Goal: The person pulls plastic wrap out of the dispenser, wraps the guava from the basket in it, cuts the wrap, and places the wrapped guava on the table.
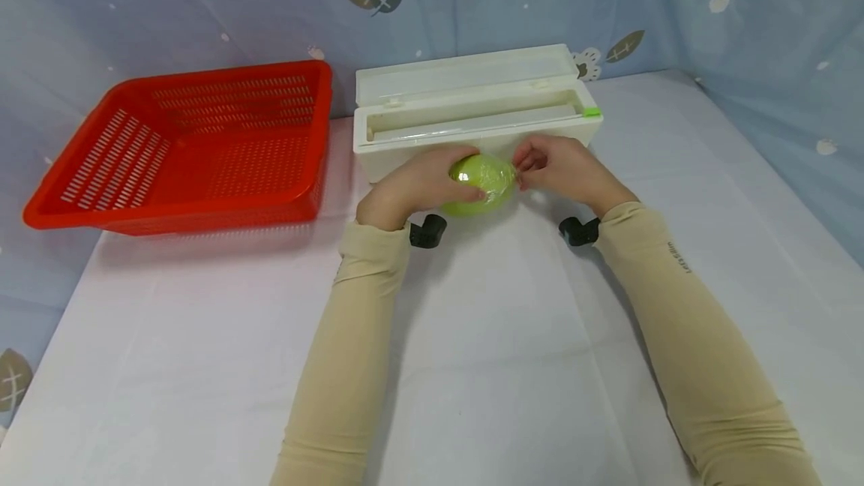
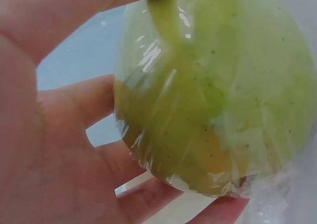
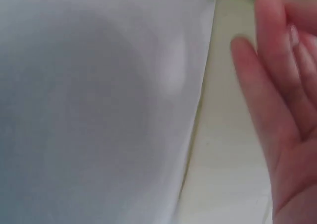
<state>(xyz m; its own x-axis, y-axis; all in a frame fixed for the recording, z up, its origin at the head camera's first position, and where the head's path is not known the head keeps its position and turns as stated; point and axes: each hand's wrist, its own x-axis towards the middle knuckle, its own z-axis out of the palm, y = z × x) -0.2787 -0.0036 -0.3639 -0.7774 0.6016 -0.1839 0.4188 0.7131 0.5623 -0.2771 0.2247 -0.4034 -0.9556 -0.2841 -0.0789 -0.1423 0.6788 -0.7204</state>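
Note:
A yellow-green speckled fruit, apparently a pear [image 1: 478, 180], is covered in clear plastic wrap [image 2: 270, 196] in front of the white box. My left hand [image 1: 421, 182] holds it from the left, thumb on the near side and fingers round the far side. In the left wrist view the wrap lies tight over the pear [image 2: 213, 95] and bunches at lower right. At the fruit's right end my right hand [image 1: 563, 167] pinches the gathered wrap between thumb and fingertips. The right wrist view shows part of that hand [image 3: 292, 115], with the pinch mostly out of frame.
Behind the hands stands a long white cling film box [image 1: 472, 130], its lid [image 1: 466, 75] raised and a white roll [image 1: 472, 124] inside. A green tab [image 1: 591, 112] marks its right end. A red plastic basket [image 1: 310, 178] stands at left on the white-covered table [image 1: 499, 366].

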